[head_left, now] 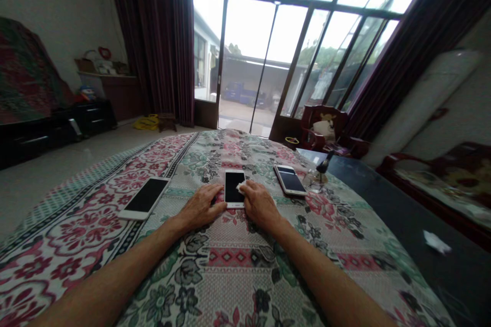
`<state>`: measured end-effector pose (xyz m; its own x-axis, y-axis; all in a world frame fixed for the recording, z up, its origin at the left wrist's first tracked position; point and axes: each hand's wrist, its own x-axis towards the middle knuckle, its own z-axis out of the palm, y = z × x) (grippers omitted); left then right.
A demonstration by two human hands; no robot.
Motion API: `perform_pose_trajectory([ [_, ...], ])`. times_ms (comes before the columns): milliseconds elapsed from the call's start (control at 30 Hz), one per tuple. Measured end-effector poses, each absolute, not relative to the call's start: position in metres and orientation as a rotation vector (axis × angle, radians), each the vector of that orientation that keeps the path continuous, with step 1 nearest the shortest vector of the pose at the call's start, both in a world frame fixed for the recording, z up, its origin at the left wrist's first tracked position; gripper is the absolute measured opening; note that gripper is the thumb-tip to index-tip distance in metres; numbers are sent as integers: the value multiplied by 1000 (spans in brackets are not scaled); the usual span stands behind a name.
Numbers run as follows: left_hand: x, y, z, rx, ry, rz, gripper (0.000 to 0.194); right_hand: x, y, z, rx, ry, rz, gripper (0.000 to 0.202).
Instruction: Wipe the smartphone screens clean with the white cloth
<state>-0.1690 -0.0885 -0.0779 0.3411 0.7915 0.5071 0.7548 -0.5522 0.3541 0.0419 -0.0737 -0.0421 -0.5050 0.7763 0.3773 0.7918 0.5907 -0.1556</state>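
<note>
A white smartphone (232,193) with a dark screen lies flat on the patterned tablecloth in front of me. My left hand (205,203) holds its left edge, thumb by the lower corner and fingers along the side. Pinched in my right hand (260,201) is a small white tissue (240,187), pressed on the right part of the screen. Two more phones lie apart from my hands: a larger white smartphone (146,197) to the left and another light-edged smartphone (290,180) to the right.
A clear glass container (315,181) with a dark object sticking up stands beyond the right phone. The floral tablecloth (230,286) covers the round table. A crumpled white tissue (436,242) lies on a dark surface at right. Wooden chairs (326,130) and glass doors are farther back.
</note>
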Motion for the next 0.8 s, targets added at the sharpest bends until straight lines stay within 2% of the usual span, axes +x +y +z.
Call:
perform_pose_trajectory([
  [133,-168,-91,-79,2534,1542,882,56,43,-72,-46,-1314,-2375,-42,35],
  [367,-163,-90,-68,2557,1551,735,48,46,-70,-55,-1245,-2301,-53,34],
  [567,-149,-81,-59,2385,1777,548,61,47,-64,-61,-1172,-2225,-5,33],
  [800,-139,-85,-63,2328,1932,615,70,47,-61,-65,-1118,-2161,21,31],
])
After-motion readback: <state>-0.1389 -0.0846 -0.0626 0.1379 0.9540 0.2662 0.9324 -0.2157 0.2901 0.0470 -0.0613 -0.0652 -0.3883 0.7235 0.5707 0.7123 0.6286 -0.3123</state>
